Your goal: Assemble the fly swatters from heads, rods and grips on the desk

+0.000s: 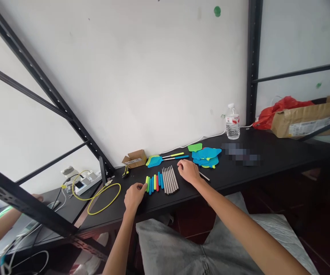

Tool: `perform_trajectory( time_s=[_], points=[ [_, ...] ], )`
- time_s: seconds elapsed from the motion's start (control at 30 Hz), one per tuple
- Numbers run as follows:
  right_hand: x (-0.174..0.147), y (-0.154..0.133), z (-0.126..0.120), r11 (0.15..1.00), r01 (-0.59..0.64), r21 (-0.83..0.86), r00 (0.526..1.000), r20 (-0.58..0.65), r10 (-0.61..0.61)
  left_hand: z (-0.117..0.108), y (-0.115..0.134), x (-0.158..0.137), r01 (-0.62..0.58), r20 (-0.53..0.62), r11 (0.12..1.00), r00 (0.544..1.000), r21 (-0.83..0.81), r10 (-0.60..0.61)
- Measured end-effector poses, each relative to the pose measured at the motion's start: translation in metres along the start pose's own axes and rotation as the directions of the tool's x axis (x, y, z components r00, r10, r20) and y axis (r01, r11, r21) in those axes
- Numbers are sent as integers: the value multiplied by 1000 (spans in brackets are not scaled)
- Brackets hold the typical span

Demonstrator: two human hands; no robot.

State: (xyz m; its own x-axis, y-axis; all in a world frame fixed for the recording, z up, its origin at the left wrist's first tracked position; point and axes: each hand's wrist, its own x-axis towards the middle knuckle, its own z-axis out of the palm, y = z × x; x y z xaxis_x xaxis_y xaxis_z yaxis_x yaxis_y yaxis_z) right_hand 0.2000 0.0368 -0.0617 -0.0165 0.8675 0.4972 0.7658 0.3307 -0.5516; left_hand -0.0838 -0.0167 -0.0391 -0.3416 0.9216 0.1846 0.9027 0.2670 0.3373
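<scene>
My left hand (134, 195) is at the left end of a row of short coloured handles (155, 183) in green, blue, yellow and red. Its fingers are curled and its thumb is by the end green handle; anything inside them is hidden. To the right of the handles, several silver metal rods (170, 181) lie side by side. My right hand (189, 170), with fingers curled down, is just past the rods, and what it may hold is out of sight. Behind its wrist a single metal rod (204, 176) shows; I cannot tell whether the hand touches it.
Blue and green flat plastic heads (206, 156) are piled behind my right hand. Two assembled pieces (156, 160) lie near a small cardboard box (135, 158). A water bottle (233, 122), a large carton (308, 118), a yellow cable (104, 198) and another person's arm (1, 229) are around.
</scene>
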Motion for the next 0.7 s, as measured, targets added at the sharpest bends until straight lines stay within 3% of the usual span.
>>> perform_trajectory(
  time_s=[0.33, 0.7],
  points=[
    [-1, 0, 2, 999, 33, -14, 998, -48, -34, 4, 8, 2, 61, 14, 997, 998, -53, -60],
    [2, 0, -7, 992, 70, 110, 989, -141, -54, 8, -1, -6, 72, -86, 964, 992, -255, -97]
  ],
)
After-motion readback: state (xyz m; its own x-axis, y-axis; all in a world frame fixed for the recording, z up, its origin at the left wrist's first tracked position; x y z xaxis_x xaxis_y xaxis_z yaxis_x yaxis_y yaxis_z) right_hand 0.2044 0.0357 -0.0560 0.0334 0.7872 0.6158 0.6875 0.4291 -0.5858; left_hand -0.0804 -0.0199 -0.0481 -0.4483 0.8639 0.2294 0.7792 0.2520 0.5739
